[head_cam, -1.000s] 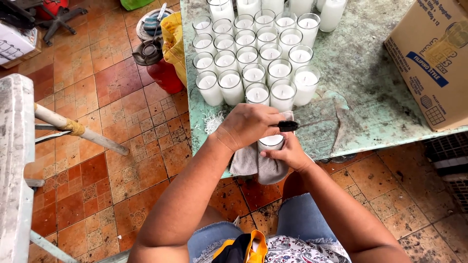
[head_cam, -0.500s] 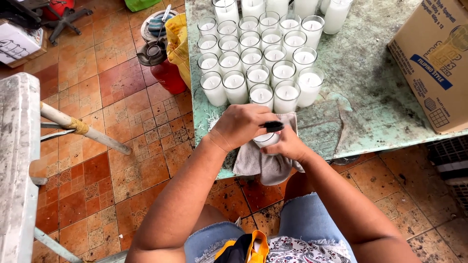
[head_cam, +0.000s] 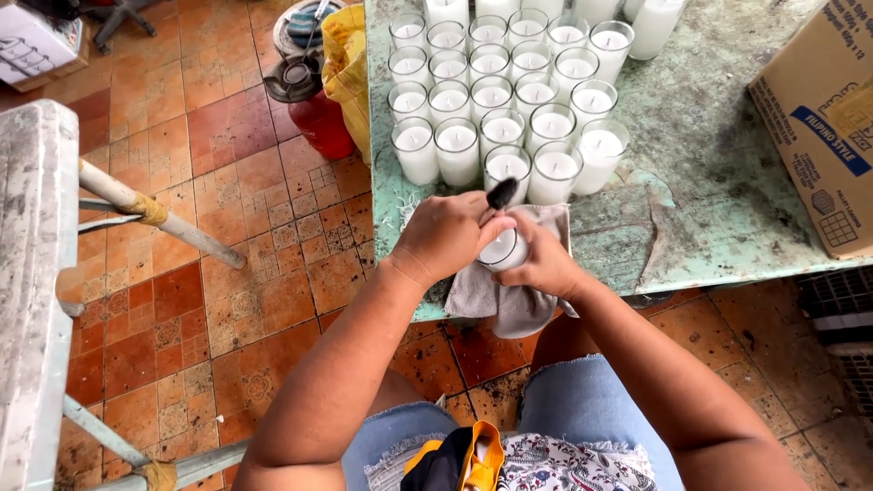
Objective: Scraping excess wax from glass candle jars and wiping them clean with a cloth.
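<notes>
My left hand (head_cam: 446,238) grips a small tool with a black handle (head_cam: 501,193), its handle sticking up above the fingers. The working end is hidden over the mouth of a glass candle (head_cam: 503,251) filled with white wax. My right hand (head_cam: 544,265) holds that glass from the right, wrapped in a grey cloth (head_cam: 509,307) that hangs over the table's front edge. Both hands meet at the near edge of a worn green table (head_cam: 709,173).
Several white glass candles (head_cam: 505,91) stand in rows on the table behind my hands. A cardboard box (head_cam: 818,109) sits at the right. Left of the table are a red container (head_cam: 323,127), a yellow bag (head_cam: 350,64) and a white wooden frame (head_cam: 36,273) on the tiled floor.
The tool's black handle has swung from pointing right to pointing up. My hands have stayed on the same glass at the table's edge.
</notes>
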